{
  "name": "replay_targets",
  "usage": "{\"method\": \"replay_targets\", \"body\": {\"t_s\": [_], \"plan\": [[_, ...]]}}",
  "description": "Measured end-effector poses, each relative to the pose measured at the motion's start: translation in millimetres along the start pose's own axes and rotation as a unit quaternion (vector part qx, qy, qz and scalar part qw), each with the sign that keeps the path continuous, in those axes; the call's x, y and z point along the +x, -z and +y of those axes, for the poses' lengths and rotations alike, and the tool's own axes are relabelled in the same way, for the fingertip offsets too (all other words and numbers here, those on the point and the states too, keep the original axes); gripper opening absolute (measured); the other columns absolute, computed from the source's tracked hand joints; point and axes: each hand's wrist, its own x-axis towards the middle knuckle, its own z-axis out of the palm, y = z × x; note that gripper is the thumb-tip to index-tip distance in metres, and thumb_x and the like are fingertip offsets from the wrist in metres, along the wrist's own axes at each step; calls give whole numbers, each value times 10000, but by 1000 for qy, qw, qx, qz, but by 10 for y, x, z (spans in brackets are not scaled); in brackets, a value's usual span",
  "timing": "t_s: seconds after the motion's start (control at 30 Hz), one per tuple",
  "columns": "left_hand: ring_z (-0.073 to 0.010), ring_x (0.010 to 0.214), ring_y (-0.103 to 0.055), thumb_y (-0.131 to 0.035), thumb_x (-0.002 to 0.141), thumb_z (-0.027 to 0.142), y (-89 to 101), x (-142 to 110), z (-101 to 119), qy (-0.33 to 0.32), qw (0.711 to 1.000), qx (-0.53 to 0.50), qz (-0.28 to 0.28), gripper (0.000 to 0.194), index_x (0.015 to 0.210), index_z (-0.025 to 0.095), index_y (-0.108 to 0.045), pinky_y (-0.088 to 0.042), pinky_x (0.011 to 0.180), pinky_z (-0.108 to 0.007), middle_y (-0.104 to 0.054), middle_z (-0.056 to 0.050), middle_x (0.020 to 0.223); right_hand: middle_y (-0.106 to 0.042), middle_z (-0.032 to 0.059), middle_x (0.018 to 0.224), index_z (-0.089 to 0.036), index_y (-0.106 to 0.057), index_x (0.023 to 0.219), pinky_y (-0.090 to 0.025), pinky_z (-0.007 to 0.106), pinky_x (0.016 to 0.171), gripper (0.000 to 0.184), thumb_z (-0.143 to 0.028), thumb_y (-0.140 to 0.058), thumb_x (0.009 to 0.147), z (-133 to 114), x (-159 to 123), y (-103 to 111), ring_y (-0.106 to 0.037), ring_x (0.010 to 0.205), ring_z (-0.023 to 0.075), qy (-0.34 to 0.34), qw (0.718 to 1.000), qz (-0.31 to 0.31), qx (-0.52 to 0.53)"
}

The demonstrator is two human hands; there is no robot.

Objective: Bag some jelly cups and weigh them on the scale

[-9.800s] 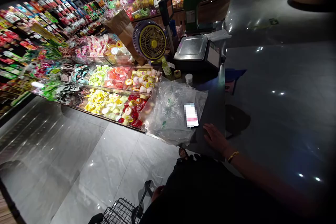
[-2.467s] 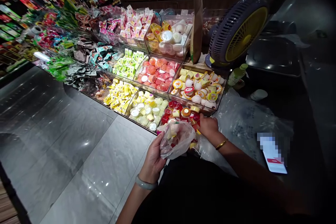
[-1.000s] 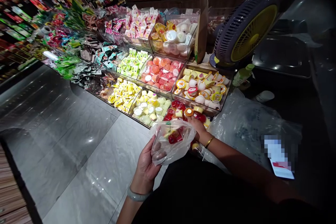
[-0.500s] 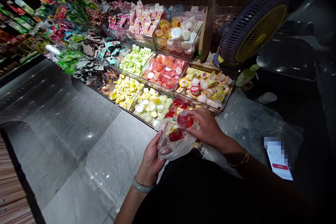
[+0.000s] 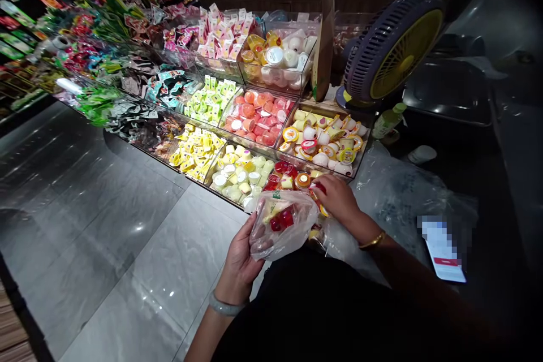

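Observation:
My left hand [image 5: 242,254] is closed around the side of a clear plastic bag [image 5: 271,246] and holds its mouth open. Inside the bag lie red jelly cups [image 5: 282,219] and something pale yellow. My right hand [image 5: 339,203] is over the front bin, just right of the bag's mouth, with its fingers pinched. A red jelly cup [image 5: 318,186] shows at the fingertips, mostly covered by them. Beside those fingers, in the same bin, sit an orange-lidded jelly cup [image 5: 302,180] and more red jelly cups [image 5: 285,169].
Bins hold pale green jelly cups [image 5: 241,172], pink jelly cups [image 5: 258,116], white and yellow cups [image 5: 324,138] and yellow packets [image 5: 197,153]. A fan [image 5: 392,48] stands at the back right. On the right are a phone [image 5: 443,249], a bottle [image 5: 388,121] and a plastic sheet [image 5: 399,192].
My right hand has moved from over the bag's mouth, where it held a red jelly cup, right to the bin. More red shows in the bag. The view has shifted slightly.

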Motion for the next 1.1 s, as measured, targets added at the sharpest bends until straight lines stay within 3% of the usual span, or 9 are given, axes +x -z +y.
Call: {"method": "replay_targets", "body": {"t_s": [0.1,0.2,0.4,0.57,0.7,0.83,0.97,1.1], "plan": [[-67,356,-391,-553,958,224,-3,-2,6,2,1000,7,-7,158,1090,192,-634,-345,361,-152,-413,78,507,-705,126,1070,-149,-674,1033,-460,350,888,168,-234,-662,888,347,-4,-211,-629,1020,265,-70,988,-93,-98],[-66,359,-387,-546,959,228,-19,-7,10,3,1000,13,-9,207,1145,188,-625,-353,365,-150,-410,79,509,-696,135,1082,-143,-644,1084,-460,334,861,236,-238,-681,870,472,-61,-410,-621,1027,267,-96,975,-136,-148],[-63,361,-395,-586,932,200,13,14,9,1,1000,5,-5,214,1141,188,-629,-342,364,-153,-407,83,513,-638,161,1127,-127,-584,1152,-476,341,795,341,-238,-696,850,472,-152,-582,-606,1010,280,-115,966,-105,-208],[-52,386,-429,-598,928,195,27,28,3,-1,1000,6,-1,249,1175,181,-615,-356,367,-155,-578,39,640,-606,167,1177,-146,-598,1093,-473,329,750,298,-274,-704,846,513,-156,-570,-592,1045,289,-112,965,-106,-210],[-60,377,-436,-593,933,207,9,32,6,7,1000,2,-9,262,1194,186,-608,-358,358,-155,-564,47,602,-646,148,1117,-156,-589,1087,-465,330,744,295,-333,-675,866,512,-198,-469,-631,985,276,-125,969,-105,-185],[-70,366,-443,-578,945,229,-11,46,-2,12,1000,-2,-14,235,1171,177,-615,-380,352,-164,-550,49,577,-690,115,1028,-178,-596,1064,-487,354,760,342,-445,-651,858,367,-216,-180,-667,907,279,-127,986,-32,-102],[-73,345,-435,-559,957,228,-20,76,-19,17,1000,-14,-6,174,1094,161,-643,-373,342,-162,-494,60,521,-686,109,1127,-204,-584,1155,-507,401,877,416,-442,-679,827,-24,-82,232,-652,1019,287,-3,998,41,57],[-75,359,-463,-536,971,233,-32,95,-31,16,1000,-14,-10,182,1064,130,-654,-397,353,-164,-522,43,539,-680,108,1167,-212,-603,1195,-410,473,1041,440,-433,-705,828,-456,32,426,-591,1148,303,145,986,-13,76]]}}
